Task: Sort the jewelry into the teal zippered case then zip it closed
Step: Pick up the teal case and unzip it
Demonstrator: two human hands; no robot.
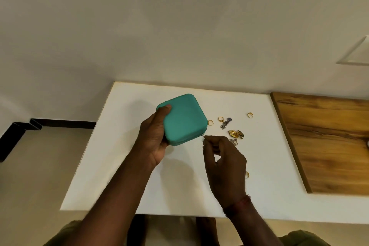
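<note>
So the desk is a plain white slab, pretty bare on its left half. On its right side sits a wooden board with a warm, streaky grain (it runs off the right edge, so no idea how wide it really is). Behind everything there's just an off-white wall. Down at the left, a black baseboard strip lines the beige floor.

Single head-worn view, steeply down and forward, close over white table.
</note>
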